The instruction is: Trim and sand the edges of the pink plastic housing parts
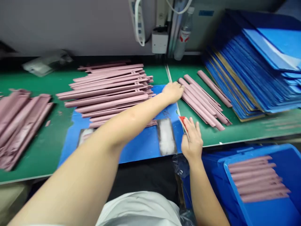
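My left hand [173, 91] reaches across the bench and rests, fingers curled, on the near end of a row of pink tube-shaped pieces [204, 99] lying on the green mat. What it grips is hidden under the hand. My right hand [191, 139] lies at the bench's front edge with its fingers stretched out, touching a small red tool [182, 121] that sits by its fingertips. A large stack of flat pink strips [108, 91] lies left of my left hand, partly on a blue sheet [141, 144].
More pink pieces are heaped at far left [18, 122] and lie in a blue bin [258, 179] at lower right. A fanned stack of blue folders [254, 69] fills the right back. A plastic bottle [184, 36] and grey box [160, 40] stand by the wall.
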